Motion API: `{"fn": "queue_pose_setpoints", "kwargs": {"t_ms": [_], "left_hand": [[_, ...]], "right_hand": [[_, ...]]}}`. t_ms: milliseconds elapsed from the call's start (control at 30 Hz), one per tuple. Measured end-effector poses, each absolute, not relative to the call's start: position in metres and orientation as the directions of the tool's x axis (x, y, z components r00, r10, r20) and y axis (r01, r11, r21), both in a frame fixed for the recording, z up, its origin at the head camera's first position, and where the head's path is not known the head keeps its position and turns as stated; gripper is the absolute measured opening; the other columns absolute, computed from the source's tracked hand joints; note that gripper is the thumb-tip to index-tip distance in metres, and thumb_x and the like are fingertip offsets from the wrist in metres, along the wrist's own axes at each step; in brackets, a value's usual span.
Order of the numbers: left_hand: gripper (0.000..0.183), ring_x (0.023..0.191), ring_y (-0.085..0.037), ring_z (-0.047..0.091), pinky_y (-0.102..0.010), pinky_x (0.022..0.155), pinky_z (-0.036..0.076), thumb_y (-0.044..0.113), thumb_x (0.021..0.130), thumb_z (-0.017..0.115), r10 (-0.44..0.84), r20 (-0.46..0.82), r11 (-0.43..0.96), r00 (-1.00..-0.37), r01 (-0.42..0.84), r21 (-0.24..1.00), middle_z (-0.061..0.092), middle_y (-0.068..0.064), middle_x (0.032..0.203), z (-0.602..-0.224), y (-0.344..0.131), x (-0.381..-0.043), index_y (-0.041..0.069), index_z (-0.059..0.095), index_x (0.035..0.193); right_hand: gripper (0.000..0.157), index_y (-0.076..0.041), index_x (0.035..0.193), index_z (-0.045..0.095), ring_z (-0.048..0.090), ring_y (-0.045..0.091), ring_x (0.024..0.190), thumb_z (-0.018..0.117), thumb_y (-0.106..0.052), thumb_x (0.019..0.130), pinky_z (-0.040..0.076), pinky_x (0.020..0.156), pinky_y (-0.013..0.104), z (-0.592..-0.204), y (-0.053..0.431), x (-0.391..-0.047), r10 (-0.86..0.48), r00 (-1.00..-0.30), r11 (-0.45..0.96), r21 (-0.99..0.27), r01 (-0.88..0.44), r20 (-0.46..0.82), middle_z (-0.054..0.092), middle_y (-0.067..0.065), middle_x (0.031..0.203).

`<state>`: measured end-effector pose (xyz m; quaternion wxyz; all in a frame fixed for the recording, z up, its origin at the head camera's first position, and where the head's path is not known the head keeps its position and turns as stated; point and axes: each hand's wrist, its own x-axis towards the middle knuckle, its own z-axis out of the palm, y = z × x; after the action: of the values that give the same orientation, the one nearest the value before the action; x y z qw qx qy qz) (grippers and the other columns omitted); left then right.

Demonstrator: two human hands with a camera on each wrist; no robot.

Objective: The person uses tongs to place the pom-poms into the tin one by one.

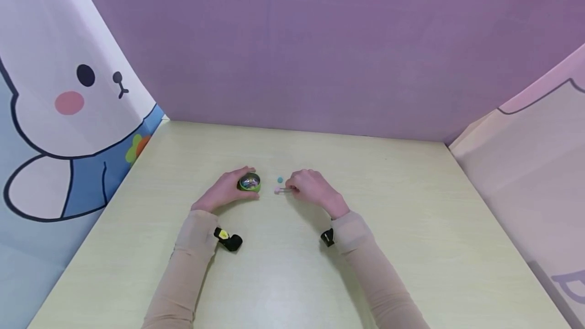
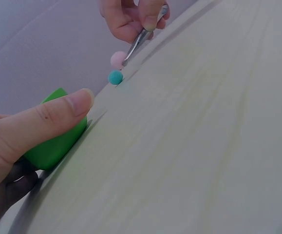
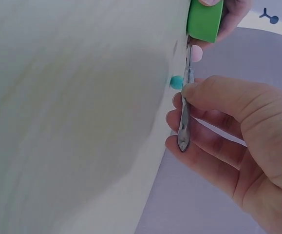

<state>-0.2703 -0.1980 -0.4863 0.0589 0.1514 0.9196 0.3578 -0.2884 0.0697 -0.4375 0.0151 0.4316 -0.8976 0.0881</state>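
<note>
My left hand (image 1: 227, 187) is curled round a small green container (image 1: 257, 187), thumb along one side and fingers along the other. In the head view its round, shiny inside shows small multicoloured bits, too small to make out. Between thumb and fingers, my right hand (image 1: 313, 188) pinches metal tweezers (image 3: 187, 107), whose tips point left toward the container. At the tips is a small pink ball (image 2: 118, 59); whether they grip it I cannot tell. A teal ball (image 1: 280, 179) lies on the table just beyond the pink one, between my two hands.
The pale wooden table (image 1: 411, 248) spreads out on all sides. A purple backdrop (image 1: 292, 55) rises behind its far edge, with a cartoon-printed panel (image 1: 45, 131) on the left and a pale pink panel (image 1: 534, 166) on the right.
</note>
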Motion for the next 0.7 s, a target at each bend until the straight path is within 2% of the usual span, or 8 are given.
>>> {"fn": "queue_pose_setpoints", "kwargs": {"t_ms": [333,700], "left_hand": [[0.086,0.142,-0.039,0.043,-0.055,0.116,0.038,0.043,0.081,0.08,0.317,0.008,0.699,-0.948,0.24,0.674,0.038,-0.021,0.157,-0.488,-0.199,-0.27,0.008,0.041,0.15],[0.086,0.14,-0.039,0.045,-0.055,0.115,0.04,0.043,0.081,0.08,0.319,0.01,0.697,-0.948,0.242,0.676,0.038,-0.021,0.157,-0.488,-0.201,-0.269,0.009,0.041,0.15]], "right_hand": [[0.029,-0.013,0.064,0.056,0.032,0.007,0.061,0.06,0.011,0.081,0.023,0.052,0.015,-0.43,0.065,-0.289,-0.778,-0.61,0.599,-0.118,-0.792,0.148,0.043,-0.005,0.065],[0.029,-0.013,0.065,0.057,0.032,0.007,0.061,0.058,0.011,0.08,0.023,0.052,0.016,-0.418,0.055,-0.292,-0.78,-0.601,0.593,-0.104,-0.799,0.172,0.046,-0.005,0.065]]}}
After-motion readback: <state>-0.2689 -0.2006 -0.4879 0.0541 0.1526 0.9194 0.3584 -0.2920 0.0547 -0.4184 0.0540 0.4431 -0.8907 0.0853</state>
